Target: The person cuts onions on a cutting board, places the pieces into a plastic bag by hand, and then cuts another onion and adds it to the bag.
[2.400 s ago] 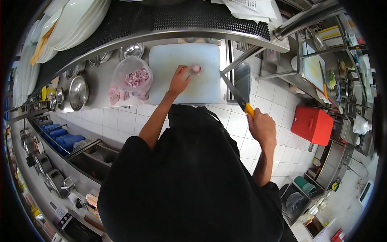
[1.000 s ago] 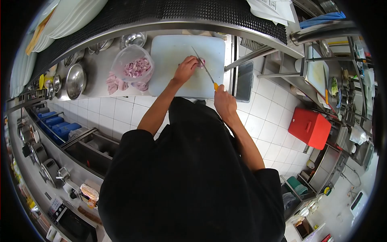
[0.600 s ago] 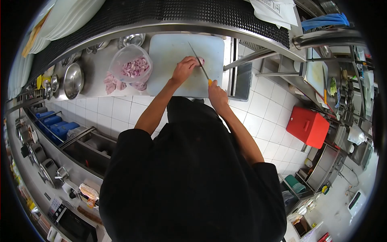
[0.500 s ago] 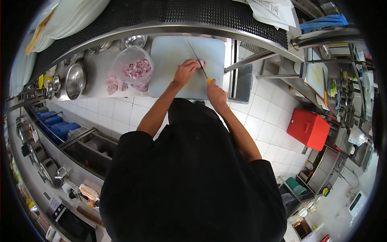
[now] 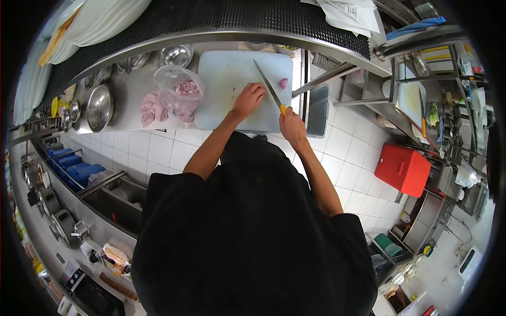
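Note:
On the pale cutting board (image 5: 221, 68), my left hand (image 5: 250, 100) rests with its fingers pressed together and bent down; what they hold, if anything, is hidden. My right hand (image 5: 292, 126) is closed round the yellow handle of a knife (image 5: 268, 82), whose blade slants up and left across the board, just right of my left fingertips. A small purple onion piece (image 5: 283, 83) lies to the right of the blade. Left of the board, a clear plastic container (image 5: 164, 79) holds chopped purple onion (image 5: 188, 88). Crumpled pinkish material (image 5: 153, 109) lies beside it.
Metal bowls (image 5: 99, 107) stand on the steel counter (image 5: 126, 100) at the left. A steel shelf edge (image 5: 221, 36) runs above the board. A grey bin (image 5: 317, 110) is right of the counter, and a red box (image 5: 402, 169) stands farther right.
The onion piece beside my left fingers is now apart, to the right of the blade. The blade has shifted right, and my left hand is slightly lower and farther from it.

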A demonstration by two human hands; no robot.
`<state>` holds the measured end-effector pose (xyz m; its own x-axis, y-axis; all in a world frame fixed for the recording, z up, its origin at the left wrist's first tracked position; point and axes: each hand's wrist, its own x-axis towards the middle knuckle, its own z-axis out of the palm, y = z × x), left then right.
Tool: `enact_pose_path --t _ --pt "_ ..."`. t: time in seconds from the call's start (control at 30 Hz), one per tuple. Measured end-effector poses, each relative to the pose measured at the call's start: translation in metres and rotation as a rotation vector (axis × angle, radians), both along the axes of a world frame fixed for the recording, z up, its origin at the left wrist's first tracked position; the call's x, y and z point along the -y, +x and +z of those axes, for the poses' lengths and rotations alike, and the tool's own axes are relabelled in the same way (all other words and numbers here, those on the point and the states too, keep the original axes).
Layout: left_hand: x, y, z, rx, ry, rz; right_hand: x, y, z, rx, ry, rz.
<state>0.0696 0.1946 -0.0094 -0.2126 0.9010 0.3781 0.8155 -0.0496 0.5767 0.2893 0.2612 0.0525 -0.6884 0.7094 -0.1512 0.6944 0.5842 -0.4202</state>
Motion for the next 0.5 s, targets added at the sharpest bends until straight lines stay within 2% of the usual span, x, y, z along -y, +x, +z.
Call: enact_pose_path --t 0.17,0.27,0.37,0.5 --pt "0.023 0.012 0.021 0.188 -0.002 0.106 0.011 -0.017 0.014 0.001 -0.004 -0.002" --pt "0.027 0.003 0.018 0.030 0.048 0.070 0.015 -0.024 0.009 0.032 -0.013 0.031" --pt "0.024 -0.008 0.022 -0.023 -0.105 -0.064 0.013 -0.029 0.002 0.122 -0.034 0.062" --pt "0.020 -0.013 0.020 -0.105 -0.120 -0.149 0.022 -0.034 0.031 0.183 -0.013 0.068"
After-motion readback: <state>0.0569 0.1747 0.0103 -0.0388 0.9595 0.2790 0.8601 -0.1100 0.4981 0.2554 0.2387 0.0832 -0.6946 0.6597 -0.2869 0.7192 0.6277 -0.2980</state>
